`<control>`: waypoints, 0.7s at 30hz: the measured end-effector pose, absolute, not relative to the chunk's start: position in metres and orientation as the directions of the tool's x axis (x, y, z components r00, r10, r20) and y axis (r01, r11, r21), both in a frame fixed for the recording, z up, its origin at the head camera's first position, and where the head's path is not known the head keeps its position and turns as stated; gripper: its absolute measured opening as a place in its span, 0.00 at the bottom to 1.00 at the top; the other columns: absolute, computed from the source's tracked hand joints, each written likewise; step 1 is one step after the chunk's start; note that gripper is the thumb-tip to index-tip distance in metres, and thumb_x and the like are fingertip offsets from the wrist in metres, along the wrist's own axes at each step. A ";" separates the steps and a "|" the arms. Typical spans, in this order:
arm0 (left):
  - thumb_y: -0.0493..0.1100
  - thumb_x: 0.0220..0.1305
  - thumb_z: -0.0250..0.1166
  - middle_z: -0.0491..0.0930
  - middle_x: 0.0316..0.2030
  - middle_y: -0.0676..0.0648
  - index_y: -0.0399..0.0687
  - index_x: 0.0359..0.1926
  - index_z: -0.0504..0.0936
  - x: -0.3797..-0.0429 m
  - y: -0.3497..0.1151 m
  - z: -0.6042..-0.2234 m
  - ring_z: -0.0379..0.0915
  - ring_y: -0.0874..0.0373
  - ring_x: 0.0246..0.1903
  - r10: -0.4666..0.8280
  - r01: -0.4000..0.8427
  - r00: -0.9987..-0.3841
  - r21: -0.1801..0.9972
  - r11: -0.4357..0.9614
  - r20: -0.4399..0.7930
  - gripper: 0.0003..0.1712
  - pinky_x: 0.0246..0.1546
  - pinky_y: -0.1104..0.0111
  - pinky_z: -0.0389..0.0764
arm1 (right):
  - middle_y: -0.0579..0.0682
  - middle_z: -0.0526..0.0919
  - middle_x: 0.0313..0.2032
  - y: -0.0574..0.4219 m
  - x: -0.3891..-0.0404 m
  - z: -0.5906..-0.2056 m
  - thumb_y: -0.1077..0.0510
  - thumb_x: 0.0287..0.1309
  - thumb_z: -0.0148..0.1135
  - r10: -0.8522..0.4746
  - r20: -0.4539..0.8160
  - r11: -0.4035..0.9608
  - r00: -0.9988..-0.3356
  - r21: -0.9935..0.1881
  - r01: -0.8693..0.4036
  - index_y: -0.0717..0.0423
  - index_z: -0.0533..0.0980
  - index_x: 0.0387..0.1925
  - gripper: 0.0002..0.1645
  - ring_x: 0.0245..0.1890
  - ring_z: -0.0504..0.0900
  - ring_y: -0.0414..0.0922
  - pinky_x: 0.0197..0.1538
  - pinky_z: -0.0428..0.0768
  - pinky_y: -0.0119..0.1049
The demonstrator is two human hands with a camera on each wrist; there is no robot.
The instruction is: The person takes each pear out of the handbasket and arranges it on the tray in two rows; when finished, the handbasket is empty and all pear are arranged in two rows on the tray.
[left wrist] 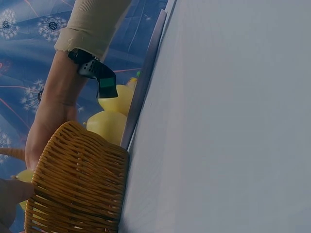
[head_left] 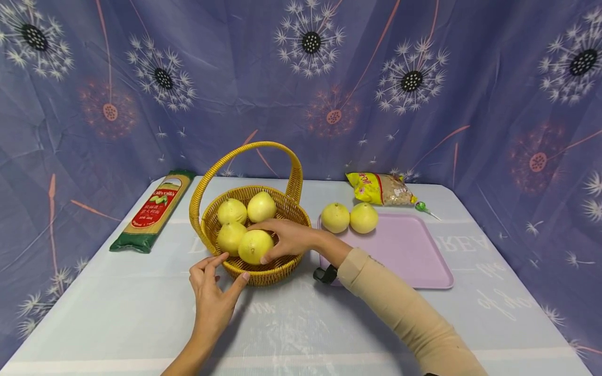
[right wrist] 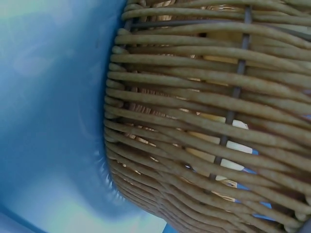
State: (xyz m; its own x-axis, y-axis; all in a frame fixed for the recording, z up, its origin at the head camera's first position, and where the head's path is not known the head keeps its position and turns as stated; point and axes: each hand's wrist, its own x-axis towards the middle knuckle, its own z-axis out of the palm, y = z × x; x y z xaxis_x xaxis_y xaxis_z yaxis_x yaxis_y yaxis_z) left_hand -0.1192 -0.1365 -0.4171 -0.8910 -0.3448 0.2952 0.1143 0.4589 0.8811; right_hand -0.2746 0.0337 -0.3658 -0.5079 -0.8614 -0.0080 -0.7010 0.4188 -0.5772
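Observation:
A yellow wicker basket [head_left: 287,269] with a tall arched handle [head_left: 261,144] holds several round yellow-green fruits. Reaching in over its right side, my right hand [head_left: 289,237] grips the front fruit [head_left: 255,247], thumb at its lower right and fingers behind it. The other fruits [head_left: 232,211] lie close around it in the basket. My left hand [head_left: 212,290] is at the front left of the basket, fingertips at the rim and thumb against the outer wall. In the right wrist view, woven wicker [right wrist: 194,111] fills most of the picture and hides the hand.
A lilac tray [head_left: 404,256] stands right of the basket, two more yellow-green fruits [head_left: 363,218] at its back left corner. Behind it are a yellow food bag [head_left: 381,189] and a green lollipop [head_left: 421,207]. A pasta packet [head_left: 155,211] lies at the left. A patterned curtain [head_left: 226,78] hangs behind.

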 end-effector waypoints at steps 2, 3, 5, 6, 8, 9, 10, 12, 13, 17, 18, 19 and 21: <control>0.41 0.51 0.72 0.57 0.54 0.40 0.40 0.58 0.71 -0.119 -0.136 -0.417 0.50 0.56 0.57 -0.345 0.117 -0.890 0.881 0.459 0.298 0.34 0.49 0.63 0.62 | 0.46 0.68 0.65 0.035 -0.274 -0.366 0.43 0.46 0.71 -0.851 0.013 0.416 -0.525 -0.593 -0.690 0.41 0.63 0.67 0.46 0.62 0.69 0.43 0.63 0.71 0.44; 0.40 0.51 0.72 0.57 0.54 0.40 0.40 0.58 0.71 -0.119 -0.136 -0.417 0.50 0.57 0.57 -0.347 0.117 -0.890 0.882 0.457 0.298 0.34 0.49 0.63 0.62 | 0.46 0.68 0.65 0.035 -0.273 -0.366 0.43 0.46 0.71 -0.847 0.024 0.412 -0.531 -0.603 -0.683 0.42 0.63 0.67 0.46 0.61 0.69 0.43 0.62 0.72 0.45; 0.40 0.51 0.73 0.57 0.54 0.40 0.40 0.58 0.71 -0.119 -0.136 -0.417 0.49 0.58 0.57 -0.349 0.116 -0.889 0.882 0.456 0.297 0.34 0.49 0.63 0.62 | 0.46 0.69 0.65 0.036 -0.272 -0.366 0.44 0.46 0.72 -0.840 0.050 0.390 -0.540 -0.636 -0.666 0.43 0.63 0.67 0.46 0.60 0.70 0.44 0.61 0.74 0.48; 0.40 0.51 0.73 0.57 0.54 0.40 0.40 0.58 0.71 -0.119 -0.137 -0.417 0.49 0.58 0.56 -0.349 0.115 -0.889 0.882 0.456 0.297 0.34 0.49 0.63 0.62 | 0.46 0.69 0.64 0.037 -0.272 -0.367 0.45 0.47 0.71 -0.836 0.064 0.379 -0.544 -0.650 -0.659 0.45 0.63 0.67 0.46 0.60 0.71 0.45 0.60 0.75 0.49; 0.40 0.51 0.73 0.57 0.54 0.40 0.40 0.58 0.71 -0.118 -0.137 -0.417 0.49 0.58 0.56 -0.349 0.114 -0.890 0.882 0.457 0.295 0.33 0.49 0.63 0.62 | 0.46 0.70 0.63 0.038 -0.271 -0.368 0.45 0.47 0.71 -0.828 0.090 0.363 -0.554 -0.668 -0.650 0.45 0.64 0.67 0.45 0.59 0.72 0.45 0.58 0.76 0.49; 0.40 0.51 0.72 0.57 0.54 0.40 0.40 0.58 0.71 -0.118 -0.137 -0.417 0.49 0.58 0.56 -0.349 0.112 -0.890 0.883 0.456 0.293 0.33 0.49 0.63 0.62 | 0.46 0.70 0.63 0.039 -0.271 -0.368 0.45 0.48 0.71 -0.822 0.104 0.359 -0.560 -0.669 -0.651 0.44 0.64 0.67 0.44 0.58 0.72 0.44 0.57 0.77 0.48; 0.41 0.51 0.72 0.57 0.54 0.40 0.40 0.58 0.71 -0.118 -0.137 -0.417 0.49 0.57 0.57 -0.348 0.111 -0.891 0.883 0.457 0.292 0.33 0.49 0.63 0.62 | 0.46 0.70 0.63 0.040 -0.270 -0.368 0.46 0.48 0.71 -0.818 0.120 0.348 -0.563 -0.675 -0.650 0.43 0.64 0.66 0.44 0.57 0.73 0.44 0.57 0.77 0.47; 0.41 0.51 0.72 0.56 0.54 0.40 0.40 0.58 0.70 -0.118 -0.137 -0.417 0.49 0.57 0.57 -0.347 0.109 -0.892 0.883 0.456 0.289 0.34 0.49 0.63 0.62 | 0.44 0.70 0.64 0.041 -0.270 -0.368 0.46 0.49 0.70 -0.810 0.152 0.334 -0.566 -0.674 -0.659 0.40 0.63 0.66 0.43 0.58 0.73 0.43 0.56 0.78 0.44; 0.41 0.51 0.72 0.56 0.54 0.40 0.40 0.58 0.70 -0.118 -0.137 -0.417 0.49 0.56 0.57 -0.347 0.108 -0.893 0.884 0.455 0.288 0.34 0.50 0.63 0.62 | 0.44 0.69 0.64 0.042 -0.270 -0.368 0.46 0.50 0.70 -0.808 0.169 0.323 -0.564 -0.674 -0.664 0.38 0.63 0.66 0.42 0.58 0.73 0.42 0.55 0.78 0.42; 0.41 0.51 0.73 0.56 0.54 0.40 0.40 0.59 0.70 -0.119 -0.137 -0.417 0.49 0.57 0.58 -0.346 0.108 -0.893 0.884 0.456 0.287 0.34 0.50 0.63 0.62 | 0.42 0.69 0.64 0.044 -0.269 -0.368 0.48 0.51 0.69 -0.806 0.245 0.262 -0.539 -0.669 -0.696 0.35 0.64 0.66 0.40 0.60 0.70 0.41 0.56 0.77 0.37; 0.41 0.51 0.73 0.56 0.54 0.41 0.40 0.59 0.70 -0.119 -0.137 -0.417 0.49 0.57 0.57 -0.346 0.108 -0.893 0.883 0.457 0.288 0.34 0.50 0.63 0.62 | 0.42 0.69 0.64 0.045 -0.269 -0.368 0.49 0.52 0.69 -0.806 0.265 0.241 -0.529 -0.669 -0.703 0.36 0.65 0.65 0.39 0.60 0.70 0.41 0.56 0.77 0.38; 0.41 0.50 0.73 0.56 0.54 0.41 0.40 0.59 0.70 -0.119 -0.137 -0.417 0.49 0.58 0.57 -0.346 0.109 -0.892 0.883 0.457 0.289 0.34 0.50 0.63 0.62 | 0.43 0.69 0.63 0.045 -0.270 -0.368 0.50 0.52 0.69 -0.807 0.280 0.225 -0.521 -0.669 -0.708 0.37 0.65 0.65 0.39 0.60 0.70 0.41 0.55 0.77 0.38; 0.41 0.50 0.73 0.56 0.54 0.41 0.40 0.59 0.70 -0.119 -0.137 -0.417 0.49 0.59 0.56 -0.346 0.112 -0.892 0.882 0.457 0.293 0.34 0.50 0.63 0.62 | 0.44 0.70 0.62 0.046 -0.270 -0.368 0.51 0.52 0.69 -0.806 0.303 0.197 -0.508 -0.672 -0.714 0.39 0.66 0.65 0.38 0.60 0.69 0.40 0.56 0.77 0.38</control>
